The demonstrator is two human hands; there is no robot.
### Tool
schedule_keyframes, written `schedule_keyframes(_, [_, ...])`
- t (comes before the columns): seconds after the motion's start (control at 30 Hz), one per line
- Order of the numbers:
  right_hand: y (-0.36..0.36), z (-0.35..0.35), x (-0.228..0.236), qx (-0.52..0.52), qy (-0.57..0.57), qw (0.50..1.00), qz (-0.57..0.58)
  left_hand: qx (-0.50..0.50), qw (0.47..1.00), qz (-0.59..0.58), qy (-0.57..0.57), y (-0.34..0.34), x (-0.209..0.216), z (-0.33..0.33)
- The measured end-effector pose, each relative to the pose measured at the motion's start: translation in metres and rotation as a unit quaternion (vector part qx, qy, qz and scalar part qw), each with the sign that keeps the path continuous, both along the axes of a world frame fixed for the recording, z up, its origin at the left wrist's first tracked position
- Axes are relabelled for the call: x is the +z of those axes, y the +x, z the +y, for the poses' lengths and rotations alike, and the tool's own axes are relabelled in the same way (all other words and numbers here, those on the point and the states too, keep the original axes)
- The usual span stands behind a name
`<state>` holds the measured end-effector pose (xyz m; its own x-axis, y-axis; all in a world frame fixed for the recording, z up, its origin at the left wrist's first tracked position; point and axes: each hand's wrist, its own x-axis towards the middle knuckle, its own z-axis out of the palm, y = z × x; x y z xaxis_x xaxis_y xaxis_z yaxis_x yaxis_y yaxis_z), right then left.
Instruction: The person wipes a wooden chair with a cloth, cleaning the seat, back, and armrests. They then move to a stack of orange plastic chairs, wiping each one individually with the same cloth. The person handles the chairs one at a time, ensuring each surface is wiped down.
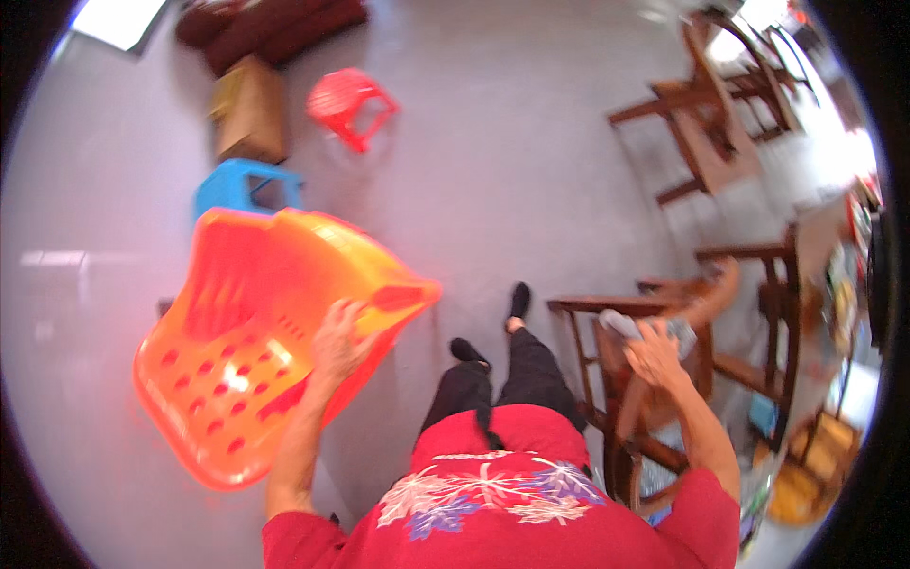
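On the left, my left hand (338,343) is closed on the near right rim of a large orange plastic chair (275,351). The chair is tilted, with round holes and slots through its shell; its legs are hidden. My right hand (656,356) is closed around a crumpled grey cloth (620,323). It rests the cloth at the curved top of a brown wooden chair (706,303), which stands right beside my legs. Whether the cloth presses on the wood, I cannot tell.
Beyond the orange chair are a blue plastic stool (237,185), a cardboard box (254,112) and a red plastic stool (351,102). A dark red sofa (265,28) sits at the far left. More wooden chairs (697,123) stand far right. A round wooden stool (810,469) is lower right.
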<state>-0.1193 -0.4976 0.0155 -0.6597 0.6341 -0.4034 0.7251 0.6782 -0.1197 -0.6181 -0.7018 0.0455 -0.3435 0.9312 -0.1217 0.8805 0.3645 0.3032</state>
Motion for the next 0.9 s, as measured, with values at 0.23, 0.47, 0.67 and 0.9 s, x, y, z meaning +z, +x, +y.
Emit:
schedule_keyframes(0.23, [-0.005, -0.058, 0.002, 0.126, -0.258, 0.954, -0.092, 0.216, 0.973, -0.041, 0.068, -0.001, 0.005, -0.087])
schedule_keyframes(0.47, [-0.19, -0.056, 0.052, -0.106, -0.336, 0.877, 0.326, 0.242, 0.964, 0.093, -0.063, 0.019, -0.003, -0.177])
schedule_keyframes(0.67, [-0.382, -0.186, 0.05, 0.313, -0.038, 0.829, 0.461, 0.269, 0.945, 0.165, -0.083, 0.014, -0.034, -0.192])
schedule_keyframes(0.9, [-0.44, -0.236, 0.009, 0.385, 0.062, 0.804, 0.448, 0.276, 0.939, 0.191, -0.072, 0.01, -0.04, -0.193])
